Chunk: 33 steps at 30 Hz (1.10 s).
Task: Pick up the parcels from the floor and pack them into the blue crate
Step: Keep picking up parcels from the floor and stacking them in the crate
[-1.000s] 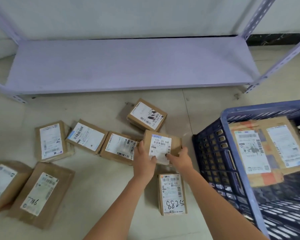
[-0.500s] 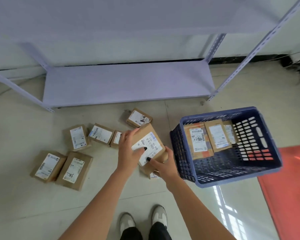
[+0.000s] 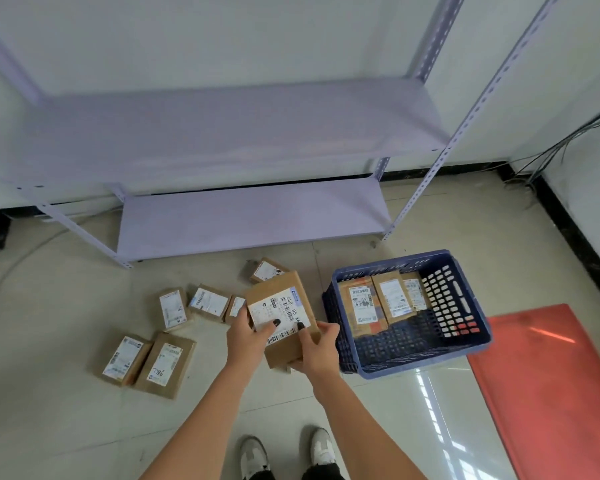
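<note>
We see from one head-worn camera, looking steeply down and forward at the floor from standing height; the blue crate lies right of centre, our shoes below it.

We see matt brown cardboard parcels with white paper labels, a perforated blue plastic crate, glossy floor tiles.

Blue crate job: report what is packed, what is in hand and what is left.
Done: three labelled parcels stand along the far side of the blue crate. In hand: the left hand and right hand hold one brown parcel off the floor, beside the crate. Left: at least six parcels on the floor, including the pair at the left.
</note>
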Each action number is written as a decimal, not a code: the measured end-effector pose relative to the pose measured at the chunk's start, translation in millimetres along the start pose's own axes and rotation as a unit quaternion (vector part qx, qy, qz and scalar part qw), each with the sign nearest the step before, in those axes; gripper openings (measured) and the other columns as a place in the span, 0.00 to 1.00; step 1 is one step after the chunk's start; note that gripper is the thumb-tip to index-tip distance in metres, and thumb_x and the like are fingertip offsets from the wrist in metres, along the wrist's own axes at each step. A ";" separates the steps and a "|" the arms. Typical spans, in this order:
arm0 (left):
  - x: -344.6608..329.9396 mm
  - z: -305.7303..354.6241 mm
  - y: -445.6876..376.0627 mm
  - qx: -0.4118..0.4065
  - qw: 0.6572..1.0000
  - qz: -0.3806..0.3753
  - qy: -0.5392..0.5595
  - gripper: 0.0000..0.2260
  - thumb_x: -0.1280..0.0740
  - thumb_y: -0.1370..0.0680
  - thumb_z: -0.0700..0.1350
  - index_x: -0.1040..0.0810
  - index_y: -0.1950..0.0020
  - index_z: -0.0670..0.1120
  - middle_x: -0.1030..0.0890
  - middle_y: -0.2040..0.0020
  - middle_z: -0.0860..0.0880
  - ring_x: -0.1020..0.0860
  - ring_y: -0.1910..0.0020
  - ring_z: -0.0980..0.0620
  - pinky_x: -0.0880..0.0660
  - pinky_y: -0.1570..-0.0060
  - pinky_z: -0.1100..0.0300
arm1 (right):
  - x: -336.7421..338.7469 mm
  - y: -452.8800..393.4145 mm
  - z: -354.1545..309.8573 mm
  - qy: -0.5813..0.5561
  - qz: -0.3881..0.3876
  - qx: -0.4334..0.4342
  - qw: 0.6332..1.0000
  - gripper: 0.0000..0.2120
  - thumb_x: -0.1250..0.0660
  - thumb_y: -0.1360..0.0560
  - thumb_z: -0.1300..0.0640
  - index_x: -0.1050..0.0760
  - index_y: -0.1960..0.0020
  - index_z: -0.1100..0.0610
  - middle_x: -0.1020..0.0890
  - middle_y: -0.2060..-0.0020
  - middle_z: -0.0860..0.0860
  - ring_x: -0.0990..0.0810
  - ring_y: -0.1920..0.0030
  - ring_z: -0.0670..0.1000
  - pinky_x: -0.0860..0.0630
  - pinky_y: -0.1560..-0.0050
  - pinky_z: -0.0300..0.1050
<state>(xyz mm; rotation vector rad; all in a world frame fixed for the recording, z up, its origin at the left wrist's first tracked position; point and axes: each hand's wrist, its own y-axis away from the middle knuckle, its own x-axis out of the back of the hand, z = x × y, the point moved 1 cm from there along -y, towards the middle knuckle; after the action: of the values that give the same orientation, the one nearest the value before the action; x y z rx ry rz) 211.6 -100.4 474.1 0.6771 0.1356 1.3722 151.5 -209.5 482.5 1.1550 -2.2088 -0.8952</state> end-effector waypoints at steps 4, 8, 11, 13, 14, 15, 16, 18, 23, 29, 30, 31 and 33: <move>-36.3 12.9 -2.0 -0.029 0.998 -0.014 -0.060 0.20 0.33 0.26 0.39 0.29 0.33 0.45 0.22 0.38 0.46 0.23 0.42 0.48 0.28 0.57 0.69 | 23.6 -14.5 -3.6 0.008 0.018 0.004 1.000 0.12 0.40 0.22 0.60 0.41 0.43 0.55 0.30 0.44 0.56 0.24 0.48 0.58 0.17 0.64 0.47; -99.2 15.9 -13.4 -0.027 0.995 -0.055 -0.083 0.26 0.36 0.24 0.39 0.37 0.27 0.51 0.25 0.34 0.48 0.26 0.37 0.49 0.28 0.43 0.59 | 74.5 -58.4 3.6 -0.024 0.025 -0.010 0.999 0.20 0.37 0.23 0.59 0.39 0.34 0.54 0.30 0.45 0.54 0.25 0.49 0.55 0.18 0.66 0.43; -167.3 14.1 -27.6 -0.020 0.993 -0.069 -0.093 0.27 0.37 0.23 0.39 0.39 0.26 0.53 0.26 0.33 0.49 0.27 0.37 0.50 0.30 0.42 0.61 | 127.9 -109.6 3.8 -0.007 0.039 -0.006 0.999 0.21 0.35 0.24 0.57 0.35 0.33 0.56 0.26 0.44 0.54 0.24 0.51 0.53 0.18 0.63 0.40; -226.2 14.3 -31.7 0.000 0.995 -0.077 -0.056 0.28 0.38 0.23 0.36 0.41 0.26 0.54 0.27 0.31 0.49 0.28 0.35 0.51 0.31 0.40 0.62 | 173.2 -146.3 3.7 0.023 0.035 0.001 0.999 0.19 0.34 0.24 0.57 0.33 0.35 0.54 0.24 0.43 0.54 0.24 0.52 0.50 0.18 0.61 0.39; -258.9 15.2 -31.1 0.012 0.996 -0.081 -0.036 0.29 0.38 0.23 0.35 0.42 0.26 0.55 0.28 0.31 0.49 0.29 0.35 0.52 0.31 0.40 0.62 | 199.6 -163.8 2.2 0.040 0.028 0.001 0.999 0.20 0.34 0.24 0.58 0.33 0.34 0.54 0.24 0.42 0.55 0.24 0.51 0.50 0.18 0.63 0.38; -292.2 16.1 -29.6 0.027 0.996 -0.083 -0.017 0.30 0.39 0.23 0.35 0.44 0.25 0.55 0.30 0.30 0.50 0.29 0.35 0.52 0.31 0.39 0.61 | 227.3 -181.3 0.4 0.051 0.024 -0.005 0.998 0.22 0.34 0.24 0.59 0.34 0.32 0.55 0.24 0.41 0.56 0.25 0.50 0.51 0.19 0.66 0.37; -326.2 17.1 -27.6 0.045 0.995 -0.086 -0.001 0.31 0.39 0.23 0.35 0.46 0.25 0.56 0.31 0.29 0.50 0.30 0.34 0.51 0.31 0.37 0.60 | 256.0 -198.2 -0.7 0.057 0.022 -0.019 0.998 0.24 0.35 0.24 0.60 0.35 0.30 0.56 0.25 0.40 0.57 0.25 0.49 0.52 0.19 0.68 0.36; -392.5 19.8 -22.7 0.081 0.992 -0.091 0.017 0.32 0.39 0.22 0.36 0.48 0.25 0.57 0.35 0.27 0.51 0.33 0.31 0.49 0.33 0.33 0.55 | 313.0 -228.8 0.3 0.067 0.029 -0.053 0.996 0.26 0.35 0.24 0.61 0.38 0.28 0.57 0.28 0.37 0.58 0.25 0.46 0.55 0.18 0.65 0.40; -523.8 15.5 -37.7 0.122 0.989 -0.075 0.048 0.30 0.40 0.22 0.35 0.47 0.25 0.56 0.39 0.25 0.50 0.38 0.27 0.49 0.37 0.30 0.53 | 415.3 -312.9 3.1 0.110 0.033 -0.061 0.991 0.28 0.36 0.24 0.62 0.41 0.27 0.56 0.28 0.36 0.58 0.26 0.48 0.53 0.21 0.71 0.33; -597.7 -19.4 -77.4 0.142 0.987 -0.068 0.029 0.32 0.41 0.23 0.31 0.47 0.24 0.55 0.37 0.26 0.49 0.35 0.29 0.49 0.34 0.32 0.55 | 454.9 -401.7 29.9 0.111 0.009 -0.058 0.992 0.26 0.35 0.24 0.62 0.38 0.28 0.57 0.27 0.36 0.59 0.25 0.47 0.54 0.24 0.74 0.29; -603.9 -26.6 -85.7 0.141 0.987 -0.069 0.020 0.33 0.41 0.23 0.31 0.48 0.24 0.54 0.37 0.26 0.49 0.35 0.29 0.49 0.33 0.32 0.54 | 455.3 -415.6 34.6 0.108 0.006 -0.060 0.992 0.25 0.35 0.24 0.62 0.38 0.28 0.57 0.26 0.36 0.59 0.24 0.45 0.55 0.22 0.71 0.32; -609.1 -33.5 -95.0 0.139 0.988 -0.071 0.009 0.33 0.41 0.23 0.30 0.48 0.24 0.54 0.37 0.26 0.48 0.34 0.29 0.48 0.33 0.32 0.52 | 454.4 -429.0 38.8 0.105 0.002 -0.064 0.992 0.25 0.35 0.24 0.62 0.38 0.28 0.57 0.27 0.36 0.59 0.24 0.43 0.57 0.19 0.68 0.37; -619.3 -48.0 -115.5 0.130 0.989 -0.074 -0.018 0.34 0.42 0.23 0.30 0.50 0.24 0.53 0.37 0.26 0.48 0.33 0.30 0.47 0.32 0.33 0.50 | 451.3 -456.1 47.5 0.086 -0.004 -0.076 0.993 0.26 0.35 0.24 0.63 0.38 0.28 0.58 0.28 0.35 0.59 0.25 0.40 0.60 0.17 0.58 0.49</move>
<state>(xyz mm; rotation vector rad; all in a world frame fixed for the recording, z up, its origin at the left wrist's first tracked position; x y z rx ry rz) 150.3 -663.9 194.9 0.8902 0.3347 1.2097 122.5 -770.0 167.8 1.1254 -1.9642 -0.9136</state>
